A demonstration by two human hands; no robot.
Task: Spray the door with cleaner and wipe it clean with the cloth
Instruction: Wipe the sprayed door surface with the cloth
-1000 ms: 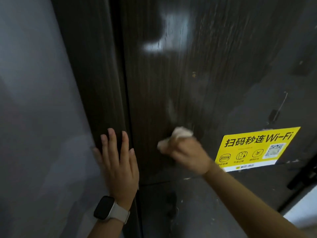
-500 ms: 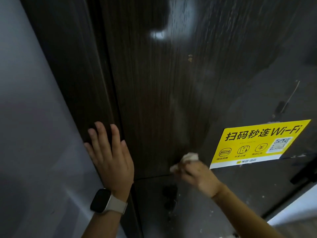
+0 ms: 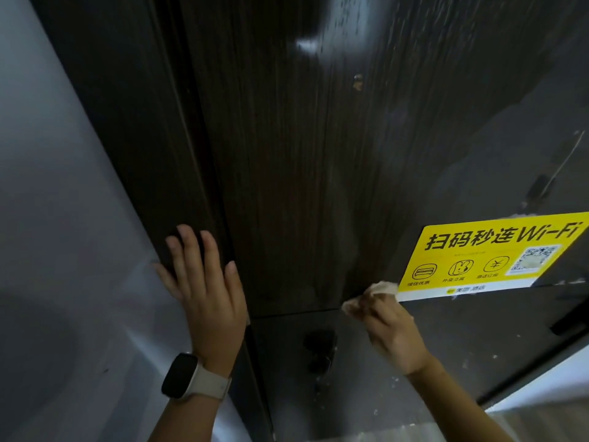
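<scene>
The dark wood-grain door (image 3: 302,161) fills the middle of the view, with wet streaks and a bright glare near its top. My right hand (image 3: 390,331) is closed around a small pale cloth (image 3: 377,290) and presses it on the door at the seam above the grey lower panel (image 3: 350,393), beside the lower left corner of a yellow Wi-Fi sticker (image 3: 484,256). My left hand (image 3: 204,288), with a smartwatch on the wrist, lies flat with fingers spread on the dark door frame (image 3: 127,129). No spray bottle is in view.
A grey wall (image 3: 54,218) runs along the left. A dark smudge (image 3: 320,349) marks the lower panel. A black handle part (image 3: 570,320) shows at the right edge, and a strip of light floor (image 3: 541,384) lies at the lower right.
My right hand has slid the cloth down and to the right on the door, from mid-panel to the seam by the sticker. My left hand stays flat on the frame.
</scene>
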